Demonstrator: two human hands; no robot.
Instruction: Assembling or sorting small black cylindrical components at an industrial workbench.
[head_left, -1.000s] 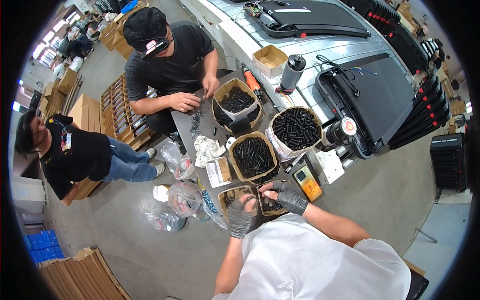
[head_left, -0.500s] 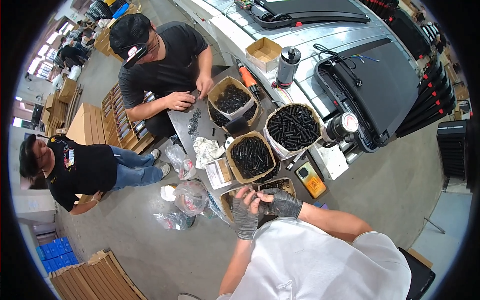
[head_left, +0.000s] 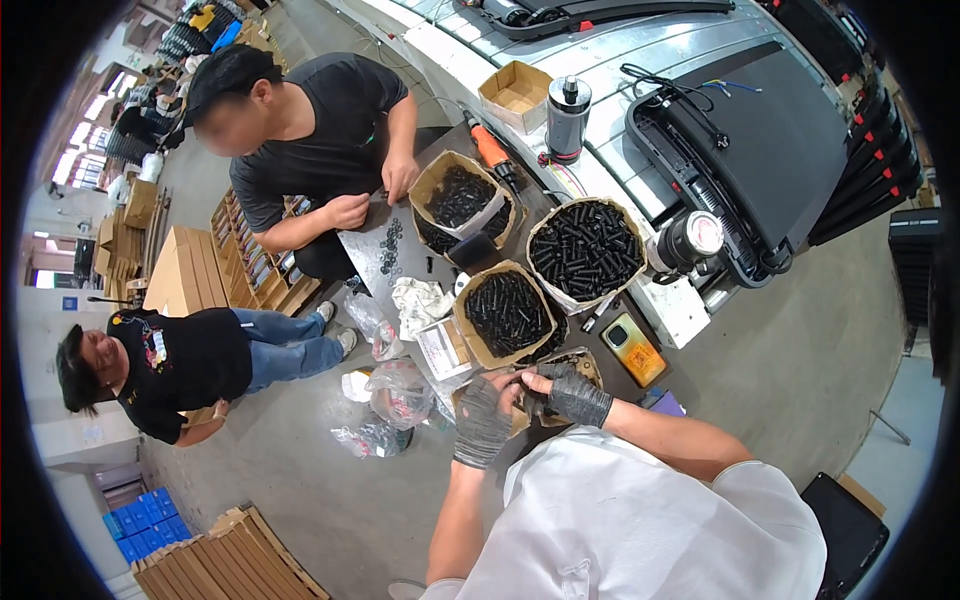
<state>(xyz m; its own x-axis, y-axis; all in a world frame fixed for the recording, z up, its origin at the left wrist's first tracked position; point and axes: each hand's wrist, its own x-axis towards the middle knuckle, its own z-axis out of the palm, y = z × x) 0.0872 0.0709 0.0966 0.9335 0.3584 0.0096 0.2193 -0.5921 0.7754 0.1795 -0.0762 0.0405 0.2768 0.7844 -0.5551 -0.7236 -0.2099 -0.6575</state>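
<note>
My left hand (head_left: 486, 412), in a grey fingerless glove, is closed at the near edge of the small table (head_left: 408, 258). Close beside it, my right hand (head_left: 572, 392) wears a similar glove, its fingers bent inward toward the left. Whatever lies between the fingertips is too small to make out. Both hands are over small cardboard boxes, one of them a parts box (head_left: 586, 366) partly hidden behind the right hand. Just beyond stands a box of black bolts (head_left: 507, 314), with a larger box of black bolts (head_left: 586, 250) to its right.
Across the table a co-worker (head_left: 330, 150) handles small parts by several rings (head_left: 390, 246). Another person (head_left: 180, 365) stands at left. A phone (head_left: 634, 350), white cloth (head_left: 418, 306), orange power tool (head_left: 487, 148) and metal cylinder (head_left: 568, 122) lie around. A black panel (head_left: 740, 150) rests at right.
My hands have lowered slightly toward the small boxes, the right one shifting a little right. The co-worker's head has turned to the left. The whole view has shifted slightly.
</note>
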